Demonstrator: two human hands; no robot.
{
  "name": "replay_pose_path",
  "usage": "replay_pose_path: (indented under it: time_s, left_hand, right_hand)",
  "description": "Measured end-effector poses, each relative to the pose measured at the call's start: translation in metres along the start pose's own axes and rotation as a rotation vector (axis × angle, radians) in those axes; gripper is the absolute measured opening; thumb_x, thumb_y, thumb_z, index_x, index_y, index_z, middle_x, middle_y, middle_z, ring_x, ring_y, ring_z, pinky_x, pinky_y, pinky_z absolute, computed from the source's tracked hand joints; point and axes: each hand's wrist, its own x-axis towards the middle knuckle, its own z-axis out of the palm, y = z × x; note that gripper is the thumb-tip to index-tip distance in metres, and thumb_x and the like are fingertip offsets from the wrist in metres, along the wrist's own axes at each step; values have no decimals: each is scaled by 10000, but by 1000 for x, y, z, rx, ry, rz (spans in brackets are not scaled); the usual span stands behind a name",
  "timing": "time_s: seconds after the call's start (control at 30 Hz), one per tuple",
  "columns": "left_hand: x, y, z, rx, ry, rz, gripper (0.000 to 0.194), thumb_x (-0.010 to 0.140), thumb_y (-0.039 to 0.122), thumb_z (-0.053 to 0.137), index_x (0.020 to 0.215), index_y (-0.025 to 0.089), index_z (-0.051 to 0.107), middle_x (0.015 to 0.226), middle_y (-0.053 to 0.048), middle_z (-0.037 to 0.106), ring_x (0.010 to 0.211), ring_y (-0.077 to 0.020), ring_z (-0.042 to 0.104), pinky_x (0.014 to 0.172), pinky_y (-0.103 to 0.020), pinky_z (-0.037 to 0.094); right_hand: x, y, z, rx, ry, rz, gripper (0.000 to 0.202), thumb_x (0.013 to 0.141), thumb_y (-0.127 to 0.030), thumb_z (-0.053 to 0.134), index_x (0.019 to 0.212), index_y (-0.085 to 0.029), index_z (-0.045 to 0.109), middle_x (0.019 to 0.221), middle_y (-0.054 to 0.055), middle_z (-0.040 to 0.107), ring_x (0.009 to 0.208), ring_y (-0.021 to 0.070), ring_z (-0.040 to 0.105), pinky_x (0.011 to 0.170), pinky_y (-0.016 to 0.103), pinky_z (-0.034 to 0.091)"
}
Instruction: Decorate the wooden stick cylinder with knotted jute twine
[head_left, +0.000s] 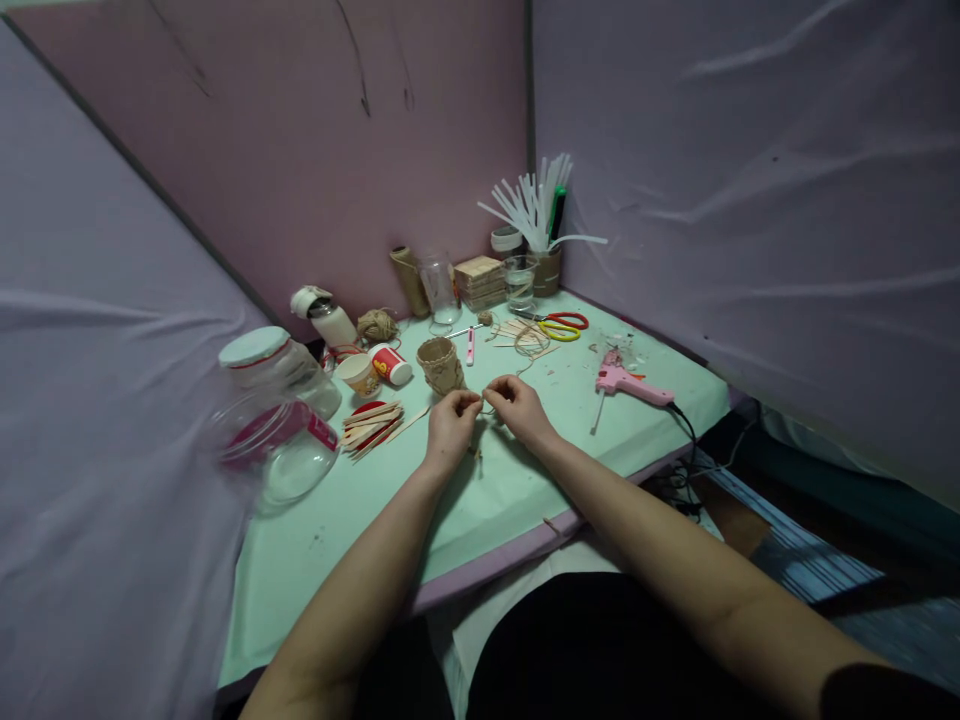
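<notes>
- A mint-green surface [300, 575] is spread across the middle and lower left of the frame.
- A clear plastic jar [296, 462] is laid on its side at the left.
- White glue sticks [531, 208] are stood in a brown holder [547, 273] at upper right of centre.
- A pink hot glue gun [634, 385] is set down at right of centre.
- The left hand [452, 430] and right hand [519, 408] are brought close together at the centre; their fingertips are pinched closed, and a thin strand appears to be gripped between them.
- Red-and-yellow-handled scissors [562, 326] are placed above and right of the hands.
- Flat wooden craft sticks [371, 427] are piled at left of centre.
- A twine-decorated cup [440, 366] is stood upright at the centre, just behind the left hand; whether it is touched cannot be told.
- A twine ball [377, 325] is seen above and left of the cup.
- A pink utility knife [470, 346] is laid right of the cup.
- The thin strand [489, 410] is partly hidden by the fingers.
</notes>
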Motion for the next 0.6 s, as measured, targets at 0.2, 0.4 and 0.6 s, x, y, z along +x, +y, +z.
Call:
replay_pose_path:
  time_s: [0.2, 0.4, 0.6]
  left_hand:
    - [0, -5, 1, 92, -2, 39, 110, 709, 260, 628, 743, 159, 655, 696, -29, 661, 645, -147, 565, 619, -261, 420]
    - [3, -5, -2, 155, -96, 77, 160, 727, 300, 608, 656, 166, 660, 636, -14, 637, 615, -143, 534, 599, -257, 389]
    - [2, -2, -5, 71, -136, 49, 179, 714, 316, 617, 680, 150, 673, 643, -17, 637, 629, -138, 536, 605, -250, 397]
  right_hand:
    - [0, -1, -3, -75, 6, 3, 165, 708, -344, 572, 707, -182, 606, 720, 20, 645, 706, 163, 563, 705, 301, 439]
    - [0, 2, -3, -45, -2, 9, 151, 698, -338, 558, 678, -190, 584, 667, 1, 601, 641, 149, 523, 649, 287, 419]
    - [1, 0, -1, 132, 30, 120, 155, 687, -346, 578, 675, -192, 562, 587, -30, 536, 499, 112, 431, 517, 258, 369]
